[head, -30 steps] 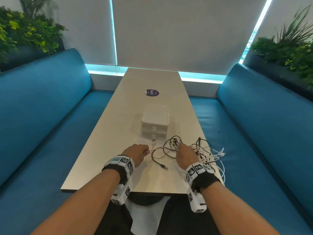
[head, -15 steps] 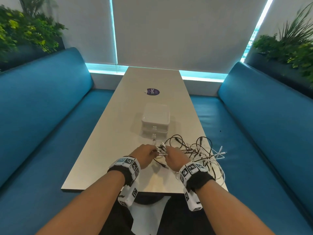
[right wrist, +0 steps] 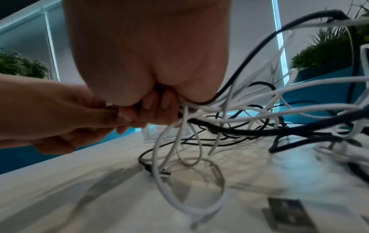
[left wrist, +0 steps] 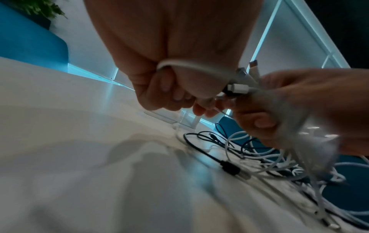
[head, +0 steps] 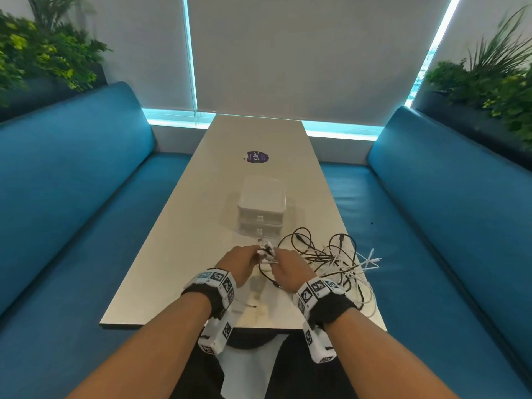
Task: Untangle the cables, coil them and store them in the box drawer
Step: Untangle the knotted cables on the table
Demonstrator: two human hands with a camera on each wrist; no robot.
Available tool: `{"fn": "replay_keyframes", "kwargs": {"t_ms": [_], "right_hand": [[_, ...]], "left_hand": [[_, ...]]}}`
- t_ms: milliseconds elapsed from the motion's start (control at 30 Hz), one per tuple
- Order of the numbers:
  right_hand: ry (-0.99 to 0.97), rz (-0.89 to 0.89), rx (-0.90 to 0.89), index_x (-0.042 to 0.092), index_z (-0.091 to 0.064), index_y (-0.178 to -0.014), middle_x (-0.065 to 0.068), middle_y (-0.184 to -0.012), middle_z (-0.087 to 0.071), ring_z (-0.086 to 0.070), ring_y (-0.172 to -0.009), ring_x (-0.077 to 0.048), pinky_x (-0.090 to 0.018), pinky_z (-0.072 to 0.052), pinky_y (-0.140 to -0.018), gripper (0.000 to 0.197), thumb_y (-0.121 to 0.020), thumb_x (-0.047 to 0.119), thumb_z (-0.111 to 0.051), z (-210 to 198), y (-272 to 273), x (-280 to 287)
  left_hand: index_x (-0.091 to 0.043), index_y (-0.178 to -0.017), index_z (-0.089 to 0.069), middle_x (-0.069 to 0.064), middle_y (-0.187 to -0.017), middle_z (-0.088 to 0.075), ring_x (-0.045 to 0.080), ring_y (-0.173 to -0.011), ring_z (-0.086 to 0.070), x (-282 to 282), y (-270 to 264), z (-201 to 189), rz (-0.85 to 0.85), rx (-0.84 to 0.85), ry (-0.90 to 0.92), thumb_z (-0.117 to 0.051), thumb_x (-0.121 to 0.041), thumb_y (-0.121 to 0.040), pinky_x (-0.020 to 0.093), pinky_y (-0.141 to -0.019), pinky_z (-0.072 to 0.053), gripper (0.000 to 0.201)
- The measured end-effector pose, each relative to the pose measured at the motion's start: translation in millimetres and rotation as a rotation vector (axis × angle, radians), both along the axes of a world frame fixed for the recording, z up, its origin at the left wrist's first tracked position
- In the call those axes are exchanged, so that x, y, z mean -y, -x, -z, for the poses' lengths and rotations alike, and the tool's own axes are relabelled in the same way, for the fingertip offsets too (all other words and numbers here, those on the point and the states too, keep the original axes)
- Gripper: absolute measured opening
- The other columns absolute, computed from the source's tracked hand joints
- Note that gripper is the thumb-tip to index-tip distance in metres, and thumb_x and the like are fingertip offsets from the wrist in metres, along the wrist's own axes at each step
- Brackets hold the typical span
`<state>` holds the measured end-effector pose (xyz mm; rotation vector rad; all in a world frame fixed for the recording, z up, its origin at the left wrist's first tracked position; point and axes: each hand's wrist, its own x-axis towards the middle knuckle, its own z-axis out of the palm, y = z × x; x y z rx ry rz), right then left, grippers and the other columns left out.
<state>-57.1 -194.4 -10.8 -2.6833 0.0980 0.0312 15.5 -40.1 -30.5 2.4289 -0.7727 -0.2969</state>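
A tangle of black and white cables (head: 334, 260) spreads over the near right part of the table. Both hands meet just in front of the white two-drawer box (head: 261, 210), whose drawers are closed. My left hand (head: 240, 262) curls its fingers round a white cable (left wrist: 191, 66) and its plug ends. My right hand (head: 288, 266) grips a bundle of cable ends (left wrist: 241, 88), with black and white strands (right wrist: 229, 113) trailing from the fist to the right. The held bundle is lifted a little off the table.
The long white table (head: 178, 240) carries a purple round sticker (head: 257, 156) beyond the box. Blue benches (head: 72, 182) run along both sides. A black plug (left wrist: 229, 167) lies on the table under the hands. Planters stand behind the benches.
The hands came together from apart. The right hand gathered cable ends and carried them left to the left hand, lifting part of the tangle.
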Motion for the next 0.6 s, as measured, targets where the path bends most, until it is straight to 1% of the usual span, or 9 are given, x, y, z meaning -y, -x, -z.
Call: {"fn": "replay_keyframes", "kwargs": {"t_ms": [67,200,267,333,400,467,500,567,600], "right_hand": [[-0.012,-0.008,-0.006,0.008,-0.060,-0.108,-0.015,-0.105,-0.068,-0.063,-0.095,-0.033,-0.034,-0.047,-0.075,0.022,-0.096,0.013,-0.043,2.2,0.6,-2.8],[0.088,0.061,-0.037,0.013,-0.058,-0.111,-0.012,-0.106,-0.067,-0.064,-0.096,-0.032,-0.037,-0.051,-0.077,0.022,-0.095,0.016,-0.043,8.9,1.1,6.4],[0.150,0.148,-0.079,0.015,-0.057,-0.113,-0.010,-0.108,-0.065,-0.064,-0.097,-0.030,-0.037,-0.052,-0.078,0.023,-0.096,0.016,-0.041,10.4,5.2,20.7],[0.143,0.232,-0.122,0.015,-0.059,-0.114,-0.009,-0.110,-0.066,-0.065,-0.097,-0.027,-0.040,-0.054,-0.084,0.025,-0.096,0.016,-0.041,14.9,10.0,37.1],[0.117,0.244,-0.155,0.016,-0.060,-0.114,-0.008,-0.110,-0.066,-0.065,-0.098,-0.027,-0.042,-0.054,-0.087,0.026,-0.095,0.018,-0.042,16.1,12.1,43.4],[0.070,0.192,-0.115,0.018,-0.061,-0.110,-0.008,-0.105,-0.068,-0.065,-0.094,-0.027,-0.043,-0.055,-0.086,0.024,-0.095,0.020,-0.043,14.1,9.7,42.8],[0.034,0.160,-0.079,0.018,-0.062,-0.107,-0.008,-0.102,-0.069,-0.065,-0.092,-0.027,-0.042,-0.055,-0.084,0.022,-0.095,0.020,-0.043,10.4,8.5,39.7],[-0.024,0.088,-0.017,0.014,-0.062,-0.105,-0.009,-0.099,-0.070,-0.064,-0.091,-0.029,-0.040,-0.053,-0.081,0.020,-0.096,0.017,-0.044,3.4,5.5,31.3],[-0.046,0.053,0.001,0.013,-0.063,-0.104,-0.010,-0.100,-0.070,-0.064,-0.091,-0.030,-0.038,-0.052,-0.079,0.020,-0.095,0.016,-0.045,0.9,4.1,26.6]], "left_hand": [[-0.016,-0.108,-0.064,0.010,-0.105,-0.071,0.032,-0.094,-0.065,3.6,1.3,-1.8,-0.005,-0.004,-0.001,-0.046,-0.024,-0.103,0.043,-0.085,-0.051,0.020],[-0.019,-0.097,-0.062,0.007,-0.101,-0.069,0.027,-0.091,-0.063,1.6,3.2,-3.8,0.016,-0.013,-0.056,-0.048,-0.030,-0.103,0.040,-0.083,-0.051,0.019],[-0.018,-0.101,-0.066,0.005,-0.102,-0.068,0.025,-0.092,-0.062,-4.3,1.9,-4.0,0.015,-0.032,-0.110,-0.049,-0.033,-0.102,0.038,-0.084,-0.050,0.023],[-0.017,-0.103,-0.070,0.004,-0.105,-0.070,0.023,-0.094,-0.064,-11.4,0.4,-3.2,0.035,-0.045,-0.151,-0.050,-0.032,-0.102,0.035,-0.086,-0.050,0.024],[-0.018,-0.104,-0.072,0.004,-0.106,-0.071,0.020,-0.088,-0.065,-17.6,-0.4,-0.7,0.044,-0.050,-0.177,-0.051,-0.029,-0.101,0.030,-0.080,-0.050,0.024],[-0.018,-0.105,-0.073,0.005,-0.104,-0.072,0.014,-0.074,-0.063,-21.6,-0.3,1.3,0.035,-0.066,-0.197,-0.051,-0.027,-0.101,0.024,-0.069,-0.047,0.024],[-0.017,-0.107,-0.073,0.005,-0.103,-0.073,0.015,-0.075,-0.063,-23.3,-0.2,1.7,0.029,-0.072,-0.206,-0.051,-0.028,-0.101,0.024,-0.070,-0.047,0.025],[-0.018,-0.115,-0.072,0.004,-0.112,-0.069,0.021,-0.096,-0.065,-27.5,-1.9,3.8,0.031,-0.053,-0.230,-0.051,-0.028,-0.101,0.027,-0.084,-0.047,0.027],[-0.019,-0.122,-0.069,0.004,-0.120,-0.063,0.023,-0.109,-0.061,-28.7,-2.6,3.8,0.030,-0.028,-0.239,-0.051,-0.028,-0.100,0.030,-0.092,-0.045,0.029]]}}
